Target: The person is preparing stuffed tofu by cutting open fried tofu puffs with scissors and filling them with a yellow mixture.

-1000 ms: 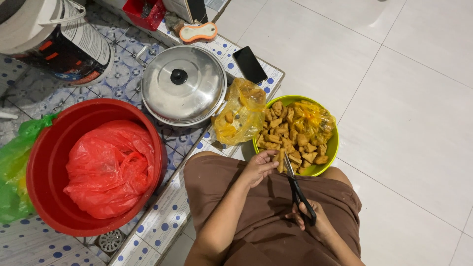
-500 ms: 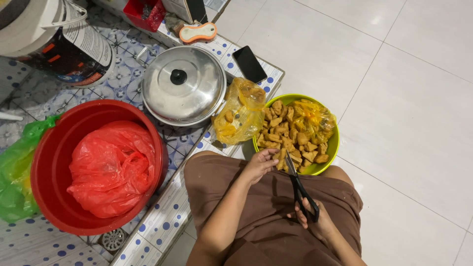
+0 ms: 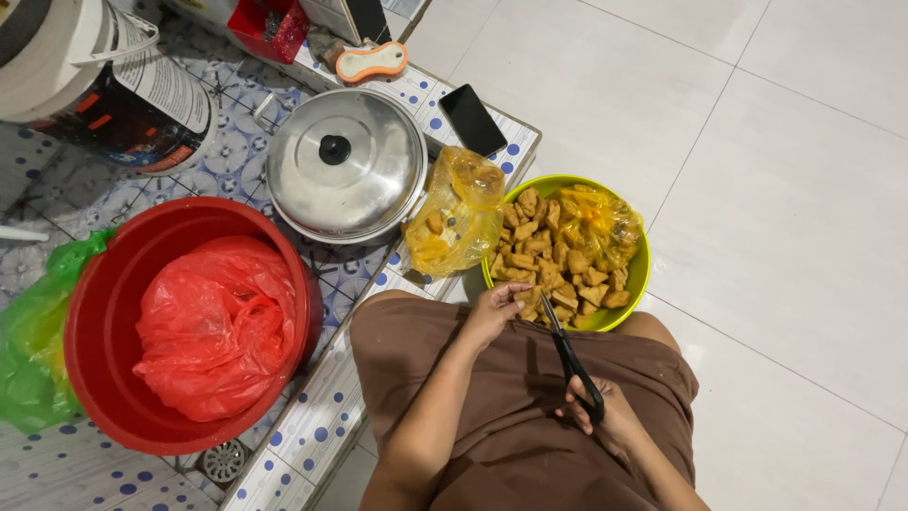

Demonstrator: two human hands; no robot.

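A white tiled floor (image 3: 757, 189) fills the right side, and a patterned tiled ledge (image 3: 322, 416) runs along the left. On the ledge sits a big red basin (image 3: 104, 312) with a crumpled red plastic bag (image 3: 218, 326) inside; a green plastic bag (image 3: 33, 331) lies against its left rim. Beyond the basin stands a steel pot (image 3: 345, 166) with its lid on, then a white bucket (image 3: 95, 76) at the top left. A green bowl (image 3: 638, 270) rests at the person's knees, on the brown skirt (image 3: 511, 426), heaped with fried golden pieces (image 3: 549, 260) and a yellowish bag on top. Another yellow plastic bag (image 3: 454, 213) leans between pot and bowl. A black phone (image 3: 471, 118) lies near the ledge corner. The left hand (image 3: 492, 312) reaches to the bowl's near edge, its fingers pinched on one piece. The right hand (image 3: 605, 416) has its fingers through the handles of black scissors (image 3: 567, 355), whose blades point up toward that piece; whether the blades are parted, I cannot tell.
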